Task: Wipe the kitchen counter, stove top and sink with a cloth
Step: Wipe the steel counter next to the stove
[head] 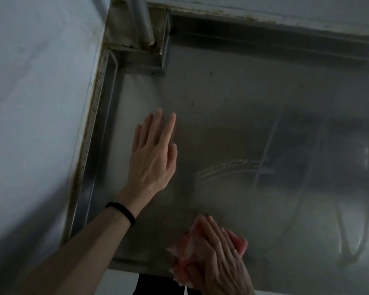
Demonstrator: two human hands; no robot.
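Note:
A stainless steel counter (232,99) fills most of the head view, dull and smeared with faint wipe streaks. My left hand (152,154) lies flat on it near the left rim, fingers straight and pointing away from me, a black band on the wrist. My right hand (217,256) presses a pink cloth (184,252) onto the counter close to the front edge, fingers laid over the cloth and thumb curled at its near side. Neither the stove top nor the sink is visible.
A pale wall (34,103) runs along the left, met by the counter's raised metal rim (94,145). A grey pipe (144,22) comes down into a boxed metal corner at the back left. A stained back ledge (264,20) bounds the far side.

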